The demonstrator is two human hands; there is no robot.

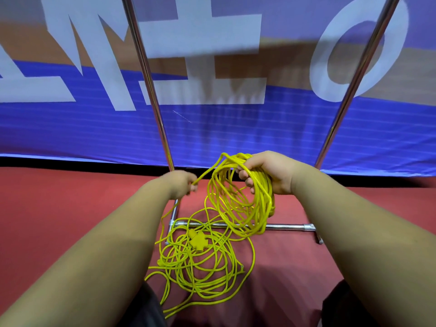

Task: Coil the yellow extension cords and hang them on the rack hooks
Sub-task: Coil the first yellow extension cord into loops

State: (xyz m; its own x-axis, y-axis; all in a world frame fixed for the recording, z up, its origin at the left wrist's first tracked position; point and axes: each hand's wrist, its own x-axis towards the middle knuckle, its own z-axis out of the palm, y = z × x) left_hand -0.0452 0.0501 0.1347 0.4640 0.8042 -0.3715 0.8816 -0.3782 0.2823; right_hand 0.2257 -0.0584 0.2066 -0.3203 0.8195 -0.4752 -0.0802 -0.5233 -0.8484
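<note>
So right hand has fingers curled round the coiled yellow cord; left hand beside the coil pinches one strand, loose tangle below it.

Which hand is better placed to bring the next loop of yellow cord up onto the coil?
The left hand: it pinches the free strand of thin yellow extension cord, while the right hand is full, its fingers wrapped round the coiled yellow loops.
</note>
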